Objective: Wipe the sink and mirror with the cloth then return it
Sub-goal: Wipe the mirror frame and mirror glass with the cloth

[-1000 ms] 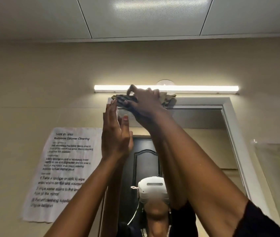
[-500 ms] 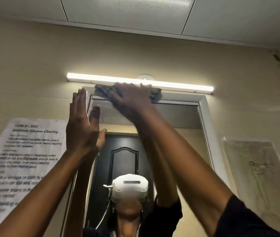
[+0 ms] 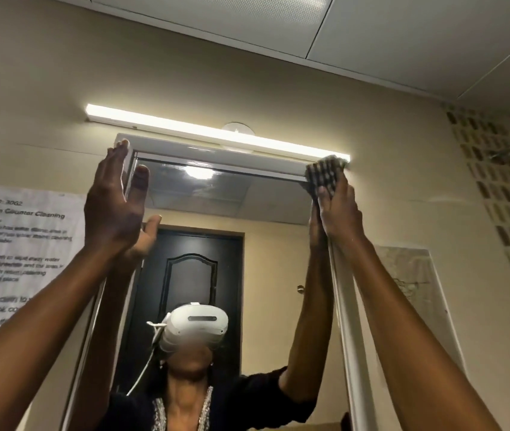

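Note:
The mirror (image 3: 225,206) hangs on the beige wall in a white frame (image 3: 216,152). My right hand (image 3: 339,209) presses a dark checked cloth (image 3: 323,174) against the frame's top right corner. My left hand (image 3: 113,206) is raised with flat, spread fingers at the frame's top left corner, fingertips touching the frame and the thumb near the glass. The glass reflects both arms, a person in a white headset and a dark door. The sink is out of view.
A lit light bar (image 3: 216,135) runs just above the mirror frame. A printed task sheet (image 3: 17,256) is taped on the wall to the left, a pale drawing sheet (image 3: 409,284) to the right. A patterned tile strip (image 3: 502,194) fills the far right.
My right hand has slid the cloth along the top of the frame from the left-middle to the right corner. My left hand stayed at the top left corner. The view turned left.

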A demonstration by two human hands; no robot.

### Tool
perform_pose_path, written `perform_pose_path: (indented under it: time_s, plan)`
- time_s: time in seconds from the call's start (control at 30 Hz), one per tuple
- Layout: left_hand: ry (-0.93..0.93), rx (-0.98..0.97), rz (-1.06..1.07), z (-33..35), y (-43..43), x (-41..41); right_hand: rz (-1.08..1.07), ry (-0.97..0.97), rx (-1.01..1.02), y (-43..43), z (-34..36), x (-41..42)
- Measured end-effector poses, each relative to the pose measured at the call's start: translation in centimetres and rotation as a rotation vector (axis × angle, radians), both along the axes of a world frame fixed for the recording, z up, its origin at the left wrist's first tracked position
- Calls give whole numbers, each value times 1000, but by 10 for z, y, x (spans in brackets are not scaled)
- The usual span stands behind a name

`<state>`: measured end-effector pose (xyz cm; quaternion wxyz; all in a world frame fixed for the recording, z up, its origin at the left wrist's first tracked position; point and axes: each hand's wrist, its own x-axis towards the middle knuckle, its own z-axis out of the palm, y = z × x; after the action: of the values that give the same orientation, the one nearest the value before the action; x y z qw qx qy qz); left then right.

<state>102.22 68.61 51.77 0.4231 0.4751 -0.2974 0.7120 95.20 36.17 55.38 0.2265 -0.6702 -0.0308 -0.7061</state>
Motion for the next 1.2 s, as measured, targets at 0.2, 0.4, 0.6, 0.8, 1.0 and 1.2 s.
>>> perform_pose_path:
  time_s: [0.2, 0.4, 0.6, 0.8, 1.0, 1.2]
  plan:
    - [4, -14, -14, 0, -2, -1, 77, 34, -13, 8, -170, -11]
    - [-3, -12, -33, -4, -5, -1, -6, -1, -45, 8, -167, -9]
    - [-6, 7, -43, -5, -5, -2, -265, -41, -2, 20, -28, 4]
    - [-40, -26, -116, -5, -2, -3, -339, -35, -217, 94, 12, 29]
    - [-63, -49, -187, -5, 3, -4, -100, 95, -826, 168, -23, 36]
    - [-100, -83, -260, -9, 2, -6, -258, -47, -555, 174, 41, 42]
